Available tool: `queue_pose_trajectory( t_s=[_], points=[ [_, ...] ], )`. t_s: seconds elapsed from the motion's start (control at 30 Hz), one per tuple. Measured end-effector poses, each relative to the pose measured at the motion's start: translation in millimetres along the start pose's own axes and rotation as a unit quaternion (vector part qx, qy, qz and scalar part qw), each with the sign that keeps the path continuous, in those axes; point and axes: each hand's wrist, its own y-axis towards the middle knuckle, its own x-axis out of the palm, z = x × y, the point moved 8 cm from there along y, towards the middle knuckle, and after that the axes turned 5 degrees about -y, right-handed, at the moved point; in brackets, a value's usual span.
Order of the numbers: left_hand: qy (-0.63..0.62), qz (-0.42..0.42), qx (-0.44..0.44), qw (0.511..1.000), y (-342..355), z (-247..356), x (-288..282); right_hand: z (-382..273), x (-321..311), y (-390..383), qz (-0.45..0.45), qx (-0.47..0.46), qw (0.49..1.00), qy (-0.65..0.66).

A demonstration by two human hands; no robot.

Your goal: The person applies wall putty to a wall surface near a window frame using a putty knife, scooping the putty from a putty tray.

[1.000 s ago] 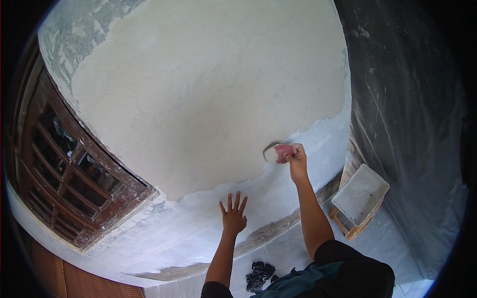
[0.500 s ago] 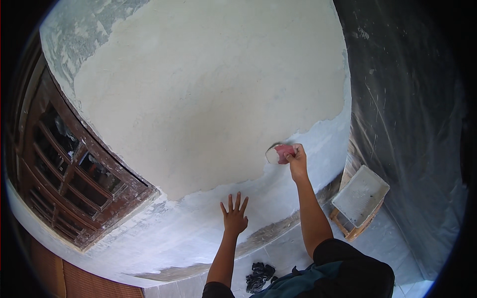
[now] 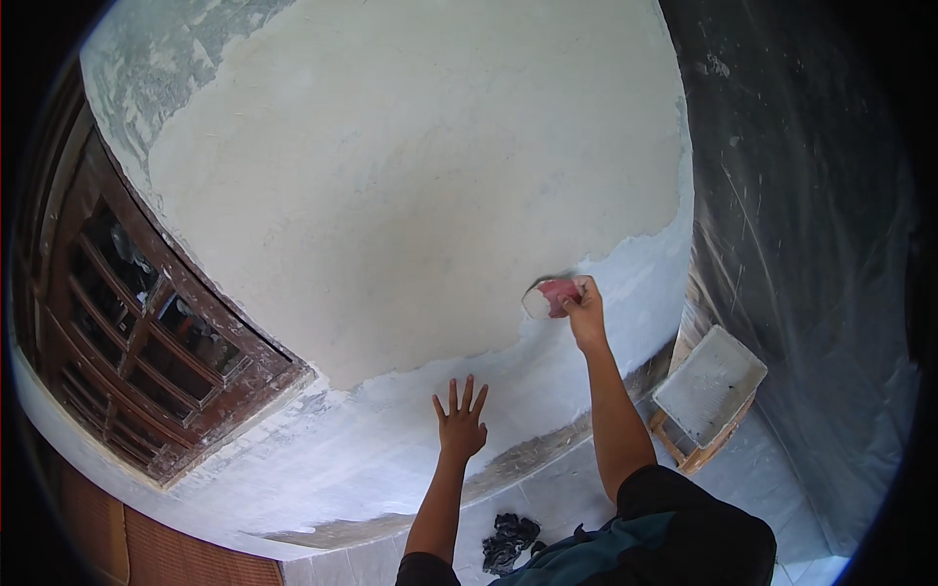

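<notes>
My right hand grips a red scraper with pale filler on it, held against the plastered wall at the lower edge of the beige coated patch, right of centre. My left hand, lower and further left, has its fingers spread against the white wall just below that patch's ragged edge. The coated patch covers most of the wall, with mottled grey showing at the upper left.
A paint-spattered brown wooden window is on the left. Dark plastic sheeting hangs on the right. A plastic tray rests on a wooden stool. A crumpled black item lies on the tiled floor.
My right hand and the scraper have moved slightly upward. My left hand stays spread at nearly the same spot, and the view has shifted very little.
</notes>
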Motion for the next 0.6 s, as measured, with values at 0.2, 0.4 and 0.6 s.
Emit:
queue_pose_trajectory(
  t_s=[0.2,0.4,0.6],
  points=[
    [0.009,0.004,-0.004,1.0,1,0,3,0,11,0,-0.036,-0.012,0.999,0.01],
    [-0.002,-0.002,-0.01,1.0,-1,2,5,7,8,-10,-0.023,0.018,0.996,0.084],
    [0.012,0.022,-0.035,0.999,1,12,4,44,-21,-2,0.026,0.042,0.987,0.15]
  ],
)
